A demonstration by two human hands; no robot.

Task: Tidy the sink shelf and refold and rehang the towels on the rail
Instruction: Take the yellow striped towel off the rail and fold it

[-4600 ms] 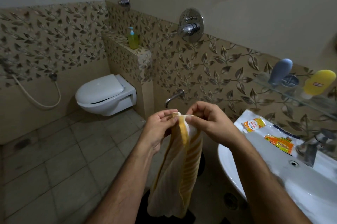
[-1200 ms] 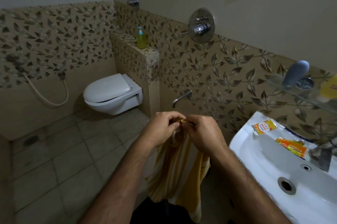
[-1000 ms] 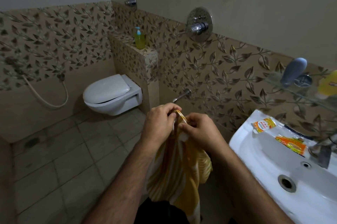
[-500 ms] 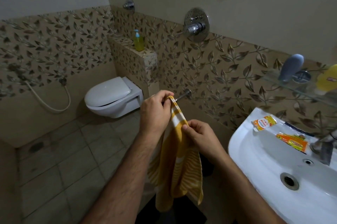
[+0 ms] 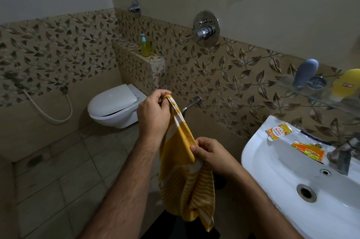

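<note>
Left hand (image 5: pixel 153 116) pinches the top corner of the yellow-and-white striped cotton towel (image 5: pixel 184 162), held in mid-air beside the white ceramic sink (image 5: pixel 259 153); right hand (image 5: pixel 211 154) grips the edge lower down (rest dangling). Best to tension that edge, matching corners before folding.

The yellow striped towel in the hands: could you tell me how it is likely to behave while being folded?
The yellow striped towel probably stays floppy: below the right hand it sags in loose folds. It seems light, since the left hand holds its top edge by a pinch. Its free lower end may swing or unfold.
</note>
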